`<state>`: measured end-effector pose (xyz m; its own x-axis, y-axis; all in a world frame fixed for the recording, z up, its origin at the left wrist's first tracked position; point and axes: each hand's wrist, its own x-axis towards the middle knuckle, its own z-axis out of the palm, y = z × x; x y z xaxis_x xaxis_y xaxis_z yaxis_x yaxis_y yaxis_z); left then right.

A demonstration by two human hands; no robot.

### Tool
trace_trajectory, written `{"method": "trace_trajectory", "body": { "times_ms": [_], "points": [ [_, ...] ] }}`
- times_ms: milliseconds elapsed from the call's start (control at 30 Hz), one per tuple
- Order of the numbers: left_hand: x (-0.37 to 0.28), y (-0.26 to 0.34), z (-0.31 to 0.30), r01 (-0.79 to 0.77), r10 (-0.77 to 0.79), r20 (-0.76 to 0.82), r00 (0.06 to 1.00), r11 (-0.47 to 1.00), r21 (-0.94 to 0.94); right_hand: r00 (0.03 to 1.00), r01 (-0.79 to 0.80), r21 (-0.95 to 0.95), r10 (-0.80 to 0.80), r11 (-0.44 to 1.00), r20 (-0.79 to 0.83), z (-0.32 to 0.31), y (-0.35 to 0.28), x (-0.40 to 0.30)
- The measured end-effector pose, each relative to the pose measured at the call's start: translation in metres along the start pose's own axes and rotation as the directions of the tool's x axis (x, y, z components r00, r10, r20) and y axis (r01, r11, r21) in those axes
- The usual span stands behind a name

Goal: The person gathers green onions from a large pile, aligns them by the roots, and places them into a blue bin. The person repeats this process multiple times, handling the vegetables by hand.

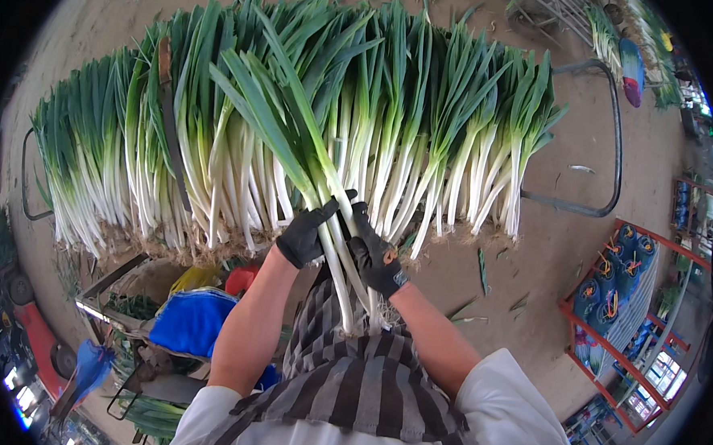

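Both hands, in black gloves, are in front of my striped apron. My left hand grips a small bunch of leeks from the left side of their white shafts. On the other side my right hand is closed around the same bunch. Its green leaves fan up and to the left, while the roots hang by the apron. Beyond the hands lies a wide row of leeks, leaves away from me and roots towards me. A long blade with a wooden handle rests across them at left.
Bent metal tube frames stick out at both ends of the row. A blue cloth or bag lies at lower left, near a red wheeled machine. At right stands a red metal rack holding blue bundles. Leaf scraps litter the floor.
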<state>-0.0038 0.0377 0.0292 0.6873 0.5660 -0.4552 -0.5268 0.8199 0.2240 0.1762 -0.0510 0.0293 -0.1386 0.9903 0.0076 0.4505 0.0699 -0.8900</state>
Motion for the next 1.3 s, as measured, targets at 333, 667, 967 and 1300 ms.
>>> {"method": "trace_trajectory", "body": {
  "times_ms": [333,667,967,1300],
  "points": [
    [0.004,0.01,-0.016,-0.002,0.001,-0.094,0.996,1.0,-0.008,0.989,0.022,-0.143,-0.043,0.99,-0.144,-0.013,-0.006,0.032],
    [-0.005,0.009,-0.016,-0.029,0.028,-0.078,0.997,0.999,-0.016,0.984,-0.164,-0.069,0.169,0.984,0.065,0.003,-0.008,0.017],
    [-0.011,0.011,-0.01,-0.064,0.067,-0.027,0.997,0.991,0.12,0.972,-0.224,0.097,0.214,0.97,0.101,0.023,-0.021,0.005],
    [-0.012,-0.009,-0.035,-0.058,0.07,-0.05,0.996,0.976,0.21,0.948,-0.182,0.128,0.139,0.975,0.286,0.019,0.001,-0.006]
  ]
}}
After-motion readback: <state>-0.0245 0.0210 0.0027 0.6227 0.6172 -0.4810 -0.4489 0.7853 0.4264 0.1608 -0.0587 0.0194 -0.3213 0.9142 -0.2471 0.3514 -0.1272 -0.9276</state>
